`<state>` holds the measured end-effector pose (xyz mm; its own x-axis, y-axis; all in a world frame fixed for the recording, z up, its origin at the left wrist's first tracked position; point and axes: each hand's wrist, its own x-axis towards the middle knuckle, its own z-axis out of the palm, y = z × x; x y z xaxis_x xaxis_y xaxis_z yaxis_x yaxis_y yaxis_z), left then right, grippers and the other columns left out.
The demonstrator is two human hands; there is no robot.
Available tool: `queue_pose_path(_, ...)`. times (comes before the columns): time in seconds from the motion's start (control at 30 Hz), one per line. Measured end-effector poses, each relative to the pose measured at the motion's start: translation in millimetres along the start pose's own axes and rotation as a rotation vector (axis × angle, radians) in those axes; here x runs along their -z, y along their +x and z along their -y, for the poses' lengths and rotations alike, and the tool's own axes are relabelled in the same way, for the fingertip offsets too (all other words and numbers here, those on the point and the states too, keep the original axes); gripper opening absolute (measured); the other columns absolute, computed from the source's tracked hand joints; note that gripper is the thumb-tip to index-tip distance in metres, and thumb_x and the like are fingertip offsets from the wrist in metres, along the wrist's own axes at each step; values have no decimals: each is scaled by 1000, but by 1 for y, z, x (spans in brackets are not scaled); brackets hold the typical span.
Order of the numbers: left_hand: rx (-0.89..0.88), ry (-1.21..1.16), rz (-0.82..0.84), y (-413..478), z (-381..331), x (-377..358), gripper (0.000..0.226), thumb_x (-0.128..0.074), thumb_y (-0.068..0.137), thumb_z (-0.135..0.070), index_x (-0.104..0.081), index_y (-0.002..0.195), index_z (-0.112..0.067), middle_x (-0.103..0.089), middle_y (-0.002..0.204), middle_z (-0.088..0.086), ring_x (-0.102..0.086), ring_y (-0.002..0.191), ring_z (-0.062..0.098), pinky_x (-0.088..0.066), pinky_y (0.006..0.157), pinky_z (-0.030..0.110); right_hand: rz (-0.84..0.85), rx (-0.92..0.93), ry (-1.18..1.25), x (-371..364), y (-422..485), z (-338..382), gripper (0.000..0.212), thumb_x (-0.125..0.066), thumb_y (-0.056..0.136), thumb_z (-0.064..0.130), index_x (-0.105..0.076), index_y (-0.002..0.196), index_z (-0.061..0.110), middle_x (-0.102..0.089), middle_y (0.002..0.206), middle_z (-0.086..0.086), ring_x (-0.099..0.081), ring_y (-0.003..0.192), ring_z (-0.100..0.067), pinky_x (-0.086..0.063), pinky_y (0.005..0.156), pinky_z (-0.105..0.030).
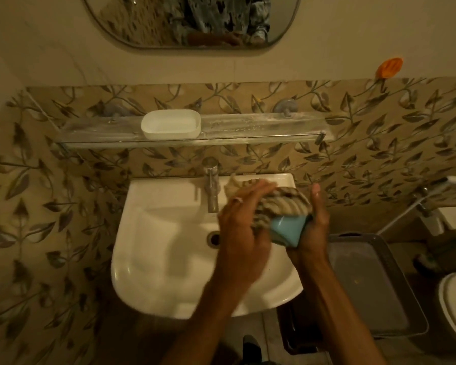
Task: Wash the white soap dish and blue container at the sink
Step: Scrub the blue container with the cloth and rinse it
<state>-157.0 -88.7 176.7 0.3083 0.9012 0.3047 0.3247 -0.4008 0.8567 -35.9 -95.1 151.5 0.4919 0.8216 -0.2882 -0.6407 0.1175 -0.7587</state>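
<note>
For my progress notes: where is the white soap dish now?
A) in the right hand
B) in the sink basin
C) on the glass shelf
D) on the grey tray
C: the white soap dish rests on the glass shelf; the right hand holds the blue container.

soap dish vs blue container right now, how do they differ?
Colour: the soap dish is white, the blue container pale blue.
Place: the soap dish sits on the glass shelf, untouched; the blue container is held over the sink by the right hand.
Pose: the soap dish stands level, open side up; the blue container is tilted, partly under a striped cloth that the left hand presses.
Both are plain, one-colour pieces.
</note>
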Motion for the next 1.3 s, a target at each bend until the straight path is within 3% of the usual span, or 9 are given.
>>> queue_pose_path(0.13, 283, -155, -62, 8, 18, 16, 39, -49, 95, -15, -49, 131, -28, -57, 124, -1, -54, 116, 14, -45, 90, 10, -47, 45, -90, -6, -10, 8, 87, -65, 65, 59, -57, 112, -13, -59, 107, -37, -60, 93, -43, -49, 86, -59)
queue_pose_path(0.37, -103, 61, 36, -14, -21, -1, 54, -43, 85, -22, -39, 133, -47, -40, 146, -17, -30, 138, 5, -24, 114, 33, -12, 43, -15, 4, -9, 1, 25, -60, 81, 33, -70, 73, 12, -70, 71, -10, -69, 64, -20, -57, 56, -29)
queue_pose_path(0.5, 305, -165, 5, 13, 8, 25, 39, -48, 95, -13, -50, 132, -24, -57, 128, 1, -54, 117, 15, -48, 94, 21, -43, 43, -32, 5, -10, 0, 39, -63, 62, 44, -61, 77, 8, -61, 75, -15, -63, 62, -25, -51, 61, -33)
queue_pose_path(0.67, 166, -80, 121, 21, 9, 32, 40, -57, 88, -34, -53, 128, -31, -61, 114, -15, -58, 104, -2, -47, 87, 12, 43, -121, 84, 13, -8, 0, 78, -73, 56, 58, -61, 112, 4, -68, 99, -21, -66, 88, -31, -57, 76, -41)
queue_pose_path(0.83, 210, -87, 501, 53, 17, 56, 44, -71, 81, -18, -58, 123, -21, -68, 115, -7, -64, 105, 4, -51, 92, 24, 162, -36, -48, 25, -2, -5, 83, -80, 35, 72, -71, 88, 9, -70, 94, -19, -66, 90, -32, -51, 87, -47)
queue_pose_path(1.0, 147, 284, 258, 48, 13, 48, 35, -70, 80, -21, -62, 114, -19, -64, 112, -1, -57, 109, 16, -47, 94, 31, 244, 490, -886, 30, 14, 6, 17, -52, 86, 17, -63, 96, 8, -66, 95, -3, -62, 91, -11, -47, 83, -28)
queue_pose_path(1.1, 21, 468, 155, 35, -4, 30, 30, -68, 80, -18, -60, 108, -23, -57, 104, -6, -46, 110, 16, -41, 88, 29, 304, 632, -1178, 12, 9, -6, 27, -38, 88, 28, -61, 80, 16, -63, 77, 3, -56, 74, -5, -43, 65, -25)
queue_pose_path(1.23, 76, 27, 30, 26, -15, 34, 37, -63, 85, -12, -56, 107, -42, -58, 101, -31, -55, 95, -9, -48, 78, 16, 100, 600, -873, 0, 6, -15, 38, -39, 76, 35, -47, 53, 6, -51, 53, -15, -51, 53, -28, -40, 48, -40)
queue_pose_path(1.3, 297, -234, -147, 31, -2, 54, 22, -59, 89, -22, -60, 109, -33, -68, 101, -12, -64, 80, -9, -54, 69, 20, 6, 405, -581, 6, 8, -12, 43, -40, 70, 44, -47, 54, 5, -46, 60, -22, -49, 58, -33, -39, 55, -44)
